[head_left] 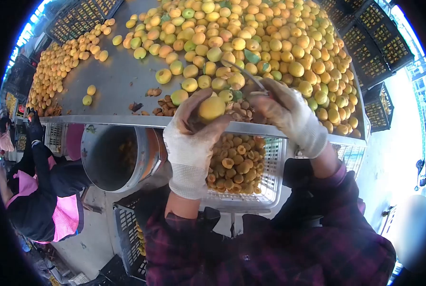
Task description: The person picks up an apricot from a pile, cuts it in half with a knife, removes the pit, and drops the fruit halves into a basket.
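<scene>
My left hand (pixel 193 143), in a white knit glove with bare fingertips, is closed around a yellow apricot (pixel 212 108) at the table's front edge. A knife (pixel 245 73) with a thin, curved blade is gripped in my right hand (pixel 289 109), its tip pointing up and left over the fruit. The blade is apart from the held apricot. Brown apricot stones (pixel 239 110) lie between my hands on the metal table (pixel 127 78). Below the edge, a white basket (pixel 272 167) holds halved apricots (pixel 236 164).
A heap of apricots (pixel 270 28) covers the table's far and right side. Below the edge at left stands a bucket (pixel 110 157). Black crates (pixel 382 33) are stacked at right. Another person (pixel 46 190) in black and pink works at far left, a second apricot pile nearby.
</scene>
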Demonstrator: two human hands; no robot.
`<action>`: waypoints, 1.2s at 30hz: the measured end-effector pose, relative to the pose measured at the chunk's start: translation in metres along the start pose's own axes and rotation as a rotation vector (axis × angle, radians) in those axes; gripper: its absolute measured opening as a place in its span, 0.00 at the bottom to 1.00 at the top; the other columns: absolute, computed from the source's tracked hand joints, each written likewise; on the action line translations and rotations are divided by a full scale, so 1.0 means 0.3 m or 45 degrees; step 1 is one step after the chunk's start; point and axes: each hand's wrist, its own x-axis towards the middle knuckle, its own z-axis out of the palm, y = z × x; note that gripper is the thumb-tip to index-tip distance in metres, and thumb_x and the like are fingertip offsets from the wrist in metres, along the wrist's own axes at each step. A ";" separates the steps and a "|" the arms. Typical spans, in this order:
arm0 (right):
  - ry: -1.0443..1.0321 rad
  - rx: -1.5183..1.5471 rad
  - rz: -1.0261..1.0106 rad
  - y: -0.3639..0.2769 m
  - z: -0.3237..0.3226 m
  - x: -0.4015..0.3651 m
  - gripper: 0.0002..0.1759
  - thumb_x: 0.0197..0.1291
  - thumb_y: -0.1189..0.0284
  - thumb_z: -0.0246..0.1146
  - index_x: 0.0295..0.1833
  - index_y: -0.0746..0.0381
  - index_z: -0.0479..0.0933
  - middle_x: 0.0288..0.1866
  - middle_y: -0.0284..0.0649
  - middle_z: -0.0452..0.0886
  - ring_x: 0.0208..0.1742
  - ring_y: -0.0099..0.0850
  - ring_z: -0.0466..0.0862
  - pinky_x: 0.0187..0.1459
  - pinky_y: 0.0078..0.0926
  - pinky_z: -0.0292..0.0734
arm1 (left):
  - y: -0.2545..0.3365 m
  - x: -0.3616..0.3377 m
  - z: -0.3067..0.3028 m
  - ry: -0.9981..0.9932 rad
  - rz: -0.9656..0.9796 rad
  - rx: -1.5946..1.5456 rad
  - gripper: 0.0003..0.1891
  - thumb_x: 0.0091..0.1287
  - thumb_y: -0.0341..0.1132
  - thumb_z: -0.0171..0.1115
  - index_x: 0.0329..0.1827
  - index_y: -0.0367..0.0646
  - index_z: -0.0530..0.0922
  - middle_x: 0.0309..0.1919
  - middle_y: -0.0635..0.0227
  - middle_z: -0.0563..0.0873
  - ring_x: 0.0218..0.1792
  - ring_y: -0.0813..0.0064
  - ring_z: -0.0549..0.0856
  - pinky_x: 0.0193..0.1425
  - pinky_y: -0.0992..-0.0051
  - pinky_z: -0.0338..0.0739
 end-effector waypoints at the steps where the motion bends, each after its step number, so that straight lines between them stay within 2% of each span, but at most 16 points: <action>1: -0.091 0.008 0.028 0.003 -0.029 -0.012 0.23 0.71 0.57 0.64 0.53 0.69 0.79 0.29 0.41 0.81 0.29 0.30 0.82 0.34 0.26 0.76 | 0.000 0.002 -0.014 0.004 -0.005 0.005 0.25 0.57 0.21 0.72 0.60 0.30 0.79 0.52 0.60 0.86 0.49 0.76 0.85 0.55 0.76 0.81; 3: -0.225 -0.054 0.033 -0.005 -0.050 -0.037 0.23 0.70 0.55 0.65 0.53 0.67 0.80 0.28 0.41 0.81 0.29 0.30 0.82 0.33 0.28 0.76 | 0.000 0.000 -0.038 -0.085 0.070 0.340 0.26 0.50 0.23 0.73 0.56 0.34 0.83 0.48 0.61 0.87 0.48 0.75 0.86 0.55 0.75 0.80; 6: -0.395 -0.199 0.023 0.029 -0.048 -0.067 0.24 0.67 0.52 0.67 0.51 0.64 0.80 0.28 0.41 0.79 0.30 0.32 0.83 0.32 0.31 0.75 | 0.016 -0.002 -0.051 -0.290 -0.018 0.557 0.30 0.46 0.19 0.73 0.59 0.31 0.81 0.49 0.63 0.87 0.48 0.77 0.84 0.55 0.76 0.79; 8: -0.426 -0.340 -0.178 0.056 -0.044 -0.085 0.25 0.66 0.50 0.67 0.49 0.63 0.80 0.29 0.42 0.79 0.30 0.36 0.83 0.32 0.32 0.75 | 0.053 -0.009 -0.042 -0.343 -0.039 0.671 0.30 0.45 0.19 0.73 0.58 0.32 0.82 0.48 0.64 0.87 0.48 0.77 0.85 0.55 0.76 0.79; 9: -0.502 -0.373 -0.163 0.042 -0.051 -0.082 0.25 0.66 0.49 0.66 0.47 0.63 0.80 0.28 0.45 0.80 0.32 0.42 0.84 0.33 0.36 0.76 | 0.059 -0.014 -0.042 -0.398 -0.039 0.781 0.30 0.44 0.20 0.73 0.56 0.33 0.83 0.46 0.64 0.87 0.47 0.77 0.85 0.54 0.76 0.79; 13: -0.617 -0.471 -0.037 0.039 -0.052 -0.096 0.23 0.67 0.51 0.64 0.43 0.63 0.79 0.28 0.48 0.81 0.32 0.48 0.84 0.33 0.41 0.76 | 0.035 -0.030 -0.063 -0.424 -0.046 0.784 0.29 0.43 0.22 0.74 0.55 0.35 0.84 0.45 0.64 0.88 0.46 0.78 0.85 0.53 0.76 0.79; 15: -0.627 -0.477 -0.039 0.047 -0.048 -0.106 0.22 0.67 0.51 0.65 0.42 0.63 0.79 0.28 0.48 0.80 0.32 0.48 0.84 0.33 0.42 0.75 | 0.052 -0.036 -0.061 -0.486 -0.066 0.868 0.28 0.44 0.28 0.75 0.54 0.38 0.84 0.45 0.55 0.87 0.46 0.62 0.87 0.56 0.68 0.80; 16: -0.638 -0.492 -0.052 0.049 -0.045 -0.108 0.22 0.67 0.52 0.65 0.42 0.62 0.78 0.28 0.48 0.80 0.32 0.49 0.84 0.32 0.42 0.75 | 0.050 -0.038 -0.066 -0.489 -0.074 0.869 0.28 0.44 0.28 0.75 0.54 0.38 0.84 0.45 0.55 0.87 0.46 0.62 0.87 0.56 0.68 0.80; 18: -0.677 -0.494 -0.028 0.041 -0.042 -0.109 0.21 0.66 0.52 0.66 0.42 0.62 0.78 0.27 0.48 0.79 0.32 0.49 0.83 0.32 0.42 0.75 | 0.044 -0.043 -0.081 -0.554 -0.025 1.004 0.28 0.43 0.24 0.75 0.54 0.37 0.85 0.44 0.61 0.89 0.44 0.73 0.87 0.52 0.74 0.80; 22: -0.695 -0.493 -0.107 0.050 -0.022 -0.119 0.20 0.64 0.54 0.68 0.42 0.62 0.78 0.27 0.48 0.79 0.33 0.49 0.83 0.33 0.43 0.75 | 0.035 -0.050 -0.104 -0.557 -0.084 0.998 0.28 0.42 0.26 0.76 0.53 0.37 0.85 0.42 0.59 0.89 0.43 0.70 0.88 0.52 0.72 0.80; 25: -0.710 -0.566 -0.127 0.059 -0.007 -0.123 0.21 0.62 0.53 0.68 0.42 0.61 0.78 0.30 0.47 0.80 0.34 0.49 0.84 0.35 0.43 0.76 | 0.034 -0.049 -0.115 -0.603 -0.007 1.021 0.27 0.41 0.27 0.77 0.51 0.36 0.86 0.41 0.58 0.89 0.42 0.68 0.88 0.51 0.72 0.80; 27: -0.662 -0.605 -0.179 0.054 0.011 -0.131 0.22 0.62 0.52 0.68 0.42 0.61 0.77 0.31 0.46 0.80 0.35 0.48 0.84 0.35 0.43 0.77 | 0.019 -0.053 -0.122 -0.584 0.004 1.009 0.26 0.43 0.31 0.76 0.49 0.38 0.85 0.42 0.53 0.88 0.44 0.56 0.87 0.53 0.66 0.80; 28: -0.610 -0.647 -0.228 0.052 0.018 -0.137 0.23 0.62 0.51 0.67 0.42 0.61 0.77 0.32 0.45 0.80 0.36 0.48 0.84 0.36 0.42 0.77 | 0.020 -0.055 -0.123 -0.589 -0.002 1.009 0.26 0.43 0.31 0.76 0.49 0.38 0.85 0.42 0.53 0.88 0.44 0.56 0.87 0.53 0.66 0.80; 30: -0.654 -0.659 -0.227 0.069 0.023 -0.135 0.23 0.62 0.50 0.67 0.43 0.60 0.77 0.33 0.45 0.81 0.37 0.47 0.85 0.37 0.42 0.78 | 0.024 -0.059 -0.124 -0.598 0.027 1.058 0.25 0.42 0.25 0.77 0.49 0.35 0.86 0.41 0.59 0.89 0.41 0.71 0.88 0.50 0.73 0.81; 35: -0.668 -0.705 -0.249 0.111 0.049 -0.148 0.24 0.63 0.48 0.65 0.46 0.60 0.78 0.35 0.45 0.82 0.39 0.46 0.85 0.38 0.42 0.79 | 0.019 -0.059 -0.138 -0.633 -0.053 0.985 0.24 0.44 0.22 0.76 0.49 0.33 0.86 0.40 0.63 0.89 0.40 0.77 0.86 0.47 0.76 0.81; 36: -0.769 -0.692 -0.145 0.108 0.051 -0.141 0.25 0.63 0.48 0.65 0.48 0.60 0.78 0.37 0.45 0.83 0.41 0.45 0.86 0.39 0.41 0.79 | 0.019 -0.058 -0.140 -0.651 -0.025 1.002 0.24 0.45 0.21 0.76 0.49 0.32 0.86 0.40 0.64 0.89 0.40 0.79 0.86 0.46 0.77 0.81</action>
